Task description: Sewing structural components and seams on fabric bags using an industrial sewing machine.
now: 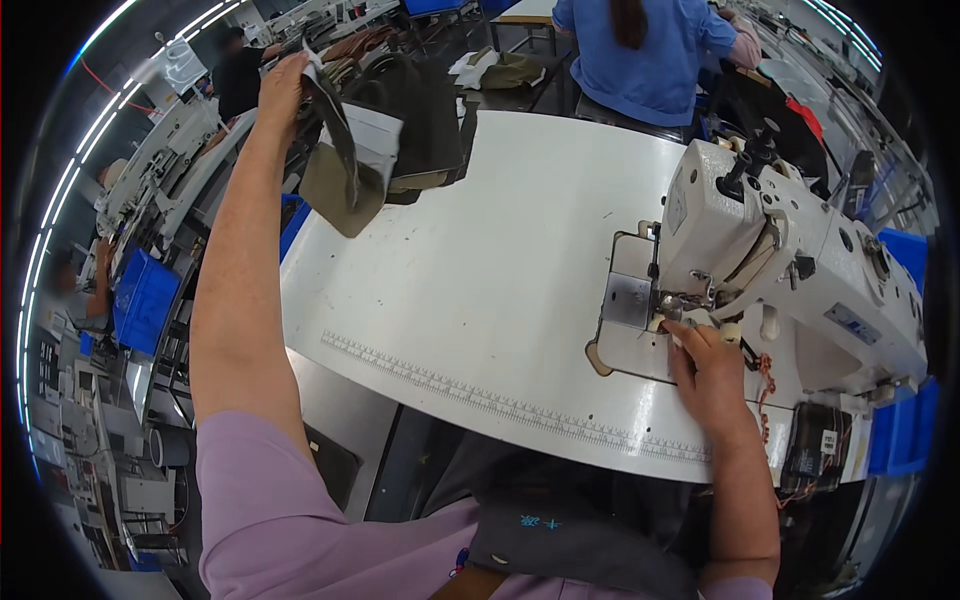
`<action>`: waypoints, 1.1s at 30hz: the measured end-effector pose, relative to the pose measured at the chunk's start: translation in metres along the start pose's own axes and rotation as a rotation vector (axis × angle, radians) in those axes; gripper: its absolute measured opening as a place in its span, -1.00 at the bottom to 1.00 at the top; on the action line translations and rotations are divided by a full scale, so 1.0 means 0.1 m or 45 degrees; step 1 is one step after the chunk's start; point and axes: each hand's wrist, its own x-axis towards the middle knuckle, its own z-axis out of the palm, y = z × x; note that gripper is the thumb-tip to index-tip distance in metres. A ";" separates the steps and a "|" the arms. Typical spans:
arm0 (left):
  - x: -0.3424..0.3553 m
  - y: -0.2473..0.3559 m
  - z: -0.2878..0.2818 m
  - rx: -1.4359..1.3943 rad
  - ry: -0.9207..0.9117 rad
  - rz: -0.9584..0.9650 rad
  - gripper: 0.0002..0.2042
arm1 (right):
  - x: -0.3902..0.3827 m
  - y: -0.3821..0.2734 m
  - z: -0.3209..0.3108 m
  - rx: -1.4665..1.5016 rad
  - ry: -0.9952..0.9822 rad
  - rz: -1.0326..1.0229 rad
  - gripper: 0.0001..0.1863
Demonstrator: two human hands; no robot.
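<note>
My left hand [284,92] is raised at the far left of the white table, its fingers closed on the upper edge of a hanging olive-green fabric piece [342,195]. A pale grey-white layer [374,140] shows beside that fabric. Dark fabric panels [425,115] lie on the table's far left edge, right of the held piece. At the right, my right hand [708,368] is at the white sewing machine [720,205], with fingertips pinched together close to the presser foot. What those fingers hold, if anything, is too small to make out.
A printed ruler [500,400] runs along the near edge of the table [480,260]. Orange-red thread [766,390] dangles by the machine. Blue bins [147,300] stand at the left. Another person in a blue shirt [640,60] sits beyond the table, near more fabric [505,70].
</note>
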 end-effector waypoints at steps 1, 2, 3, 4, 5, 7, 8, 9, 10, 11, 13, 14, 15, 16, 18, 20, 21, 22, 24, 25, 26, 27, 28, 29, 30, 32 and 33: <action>-0.07 0.09 -0.03 -0.114 -0.088 -0.003 -0.68 | -0.01 -0.02 -0.03 -0.010 -0.005 -0.005 -0.75; -0.17 0.17 0.02 -0.063 -0.101 -0.009 -0.69 | -0.01 -0.03 -0.05 -0.045 -0.017 0.000 -0.77; -0.32 0.24 0.06 -0.093 -0.069 0.024 -0.70 | -0.03 -0.03 -0.03 -0.043 -0.016 -0.007 -0.77; -0.36 0.32 0.01 -0.150 -0.005 0.001 -0.70 | -0.03 0.01 0.01 -0.021 0.045 -0.059 -0.75; -0.40 0.39 -0.03 -0.212 0.055 -0.026 -0.71 | -0.03 0.03 0.04 0.000 0.104 -0.104 -0.73; -0.45 0.64 -0.26 -0.331 0.052 -0.043 -0.71 | -0.04 0.05 0.06 -0.009 0.049 -0.033 -0.76; -0.41 0.76 -0.50 -0.415 -0.043 -0.067 -0.73 | -0.03 0.02 0.07 -0.012 0.077 -0.077 -0.76; -0.55 1.02 -0.47 -0.359 -0.108 -0.120 -0.75 | -0.06 0.06 0.08 -0.027 0.090 -0.081 -0.76; -0.60 1.23 -0.60 -0.328 -0.026 -0.117 -0.76 | -0.06 0.02 0.06 -0.027 0.080 -0.073 -0.76; -0.84 1.55 -0.49 -0.220 -0.059 -0.096 -0.75 | -0.08 0.06 0.05 -0.045 0.072 -0.027 -0.76; -1.18 2.05 -0.51 0.223 -0.153 0.057 -0.70 | -0.10 0.06 0.05 -0.071 0.132 -0.107 -0.76; -1.26 2.17 -0.46 -0.053 -0.254 -0.083 -0.69 | -0.10 0.07 0.05 -0.084 0.126 -0.079 -0.76; -1.41 2.20 -0.38 -0.061 -0.271 -0.091 -0.69 | -0.10 0.05 0.05 -0.089 0.121 -0.090 -0.76; -1.58 2.27 -0.27 0.210 -0.405 0.081 -0.70 | -0.08 0.04 0.05 -0.093 0.117 -0.110 -0.76; -1.87 2.22 0.09 0.502 -0.724 0.175 -0.70 | -0.06 0.07 0.08 -0.097 0.141 -0.133 -0.76; -2.36 1.92 0.71 0.662 -0.951 0.040 -0.69 | -0.10 0.10 0.10 -0.101 0.175 -0.147 -0.77; -2.62 1.63 0.98 0.650 -1.003 0.139 -0.71 | -0.09 0.10 0.11 -0.106 0.172 -0.137 -0.77; -2.98 1.51 1.25 0.732 -0.939 0.057 -0.72 | -0.09 0.11 0.13 -0.093 0.200 -0.166 -0.77; -3.52 1.18 1.59 0.556 -0.965 -0.104 -0.67 | -0.09 0.10 0.16 -0.076 0.206 -0.184 -0.79; -3.66 1.17 1.70 0.539 -0.969 0.117 -0.66 | -0.10 0.11 0.16 -0.078 0.197 -0.161 -0.79; -3.77 1.16 1.74 0.353 -0.894 0.111 -0.70 | -0.11 0.12 0.15 -0.065 0.231 -0.181 -0.80; -3.84 1.15 1.76 0.172 -0.815 0.102 -0.75 | -0.12 0.13 0.14 -0.050 0.265 -0.203 -0.81; -3.86 1.13 1.78 0.169 -0.827 0.092 -0.75 | -0.11 0.13 0.12 -0.086 0.239 -0.184 -0.82; -3.86 1.10 1.78 0.157 -0.867 0.131 -0.81 | -0.12 0.12 0.10 -0.083 0.230 -0.172 -0.82; -3.86 1.08 1.79 0.145 -0.905 0.171 -0.83 | -0.12 0.10 0.07 -0.117 0.258 -0.158 -0.81; -3.84 1.09 1.85 0.138 -0.987 0.242 -0.80 | -0.12 0.12 0.05 -0.149 0.282 -0.138 -0.80; -3.82 1.10 1.88 0.129 -1.059 0.322 -0.75 | -0.12 0.15 0.05 -0.175 0.313 -0.132 -0.78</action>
